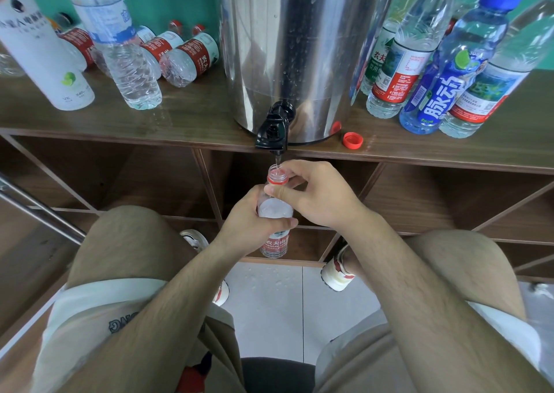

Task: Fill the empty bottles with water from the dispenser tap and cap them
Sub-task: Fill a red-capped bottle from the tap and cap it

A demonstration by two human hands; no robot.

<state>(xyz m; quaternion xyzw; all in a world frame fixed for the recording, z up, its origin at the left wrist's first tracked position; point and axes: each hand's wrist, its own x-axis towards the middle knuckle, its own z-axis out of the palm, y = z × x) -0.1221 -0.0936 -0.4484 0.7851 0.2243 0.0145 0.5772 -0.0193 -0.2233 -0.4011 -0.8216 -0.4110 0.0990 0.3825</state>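
A steel water dispenser [287,47] stands on the wooden shelf top [186,122], its black tap [273,130] hanging over the front edge. A thin stream of water runs from the tap into the open neck of a clear bottle with a red label [274,209]. My left hand [251,227] grips the bottle's body from the left. My right hand [314,194] holds its neck just below the red ring, thumb across the front. A loose red cap [352,139] lies on the shelf top right of the tap.
Left of the dispenser stand a white can-like bottle [39,41] and a clear bottle [120,47], with several red-label bottles [192,56] lying behind. Several capped bottles [443,62] crowd the right side. Open cubby shelves [150,179] lie below; my knees flank the tiled floor [275,302].
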